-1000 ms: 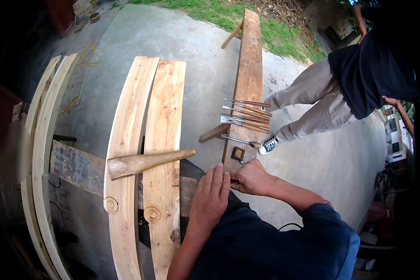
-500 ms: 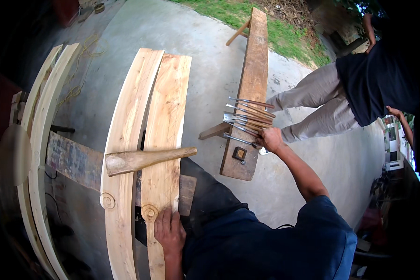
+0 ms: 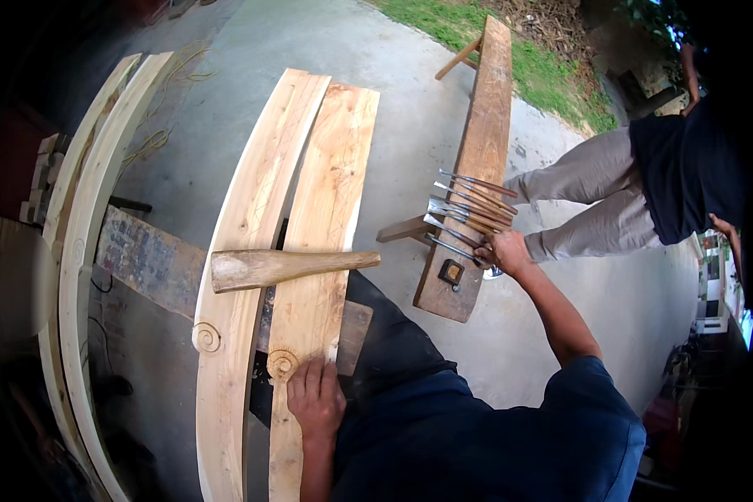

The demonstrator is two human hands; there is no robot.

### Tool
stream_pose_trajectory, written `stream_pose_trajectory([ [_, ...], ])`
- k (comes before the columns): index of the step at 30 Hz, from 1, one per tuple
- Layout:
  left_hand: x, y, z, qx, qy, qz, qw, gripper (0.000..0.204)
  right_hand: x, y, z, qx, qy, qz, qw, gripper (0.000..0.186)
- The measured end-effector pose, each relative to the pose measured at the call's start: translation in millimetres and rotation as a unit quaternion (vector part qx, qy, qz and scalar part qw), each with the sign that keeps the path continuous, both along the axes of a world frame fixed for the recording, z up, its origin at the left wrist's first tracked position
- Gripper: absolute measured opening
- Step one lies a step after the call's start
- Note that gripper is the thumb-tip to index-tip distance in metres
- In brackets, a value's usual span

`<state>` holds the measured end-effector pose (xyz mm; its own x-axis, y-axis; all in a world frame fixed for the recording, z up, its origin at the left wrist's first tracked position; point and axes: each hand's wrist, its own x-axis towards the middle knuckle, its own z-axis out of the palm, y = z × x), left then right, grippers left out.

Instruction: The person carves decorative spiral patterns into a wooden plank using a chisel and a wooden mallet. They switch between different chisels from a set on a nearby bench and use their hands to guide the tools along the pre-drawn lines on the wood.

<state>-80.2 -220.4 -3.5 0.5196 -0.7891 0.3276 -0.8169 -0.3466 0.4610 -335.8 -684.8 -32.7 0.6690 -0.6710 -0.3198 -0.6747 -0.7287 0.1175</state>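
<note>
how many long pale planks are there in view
4: the left middle plank and right middle plank, both under the wooden mallet, plus the outer far-left plank and inner far-left plank beside it. Others could be hidden in the dark edges.

Holds the left hand (image 3: 316,406) low, back upward, with fingers (image 3: 312,376) nearly side by side, slightly bent, pointing forward. Lines up the left forearm (image 3: 316,468) almost straight behind it. Angles the right forearm (image 3: 554,311) forward and inward. Curls the right hand (image 3: 504,251), knuckles up, too small to tell how tightly.
</note>
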Motion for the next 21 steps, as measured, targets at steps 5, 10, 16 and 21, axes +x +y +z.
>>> stream_pose_trajectory([
  [5, 0.0, -14.5, 6.8, 0.015, 0.018, -0.043, 0.999, 0.033, -30.7, 12.3, 6.1, -0.03, -0.116, -0.031, 0.992, 0.024],
  [10, 1.3, 5.2, 2.1, 0.001, 0.025, -0.035, 0.999, 0.034, -29.8, -3.0, -24.1, -0.111, -0.109, -0.021, 0.988, 0.038],
  [16, -1.3, -2.4, 5.3, 0.0, 0.019, -0.037, 0.999, 0.031, -47.5, -25.8, -41.1, -0.118, -0.051, -0.023, 0.991, 0.037],
  [21, -1.2, -10.3, 4.1, 0.004, 0.035, -0.019, 0.999, 0.027, -47.0, -27.7, -42.2, -0.084, -0.034, -0.022, 0.996, 0.015],
])
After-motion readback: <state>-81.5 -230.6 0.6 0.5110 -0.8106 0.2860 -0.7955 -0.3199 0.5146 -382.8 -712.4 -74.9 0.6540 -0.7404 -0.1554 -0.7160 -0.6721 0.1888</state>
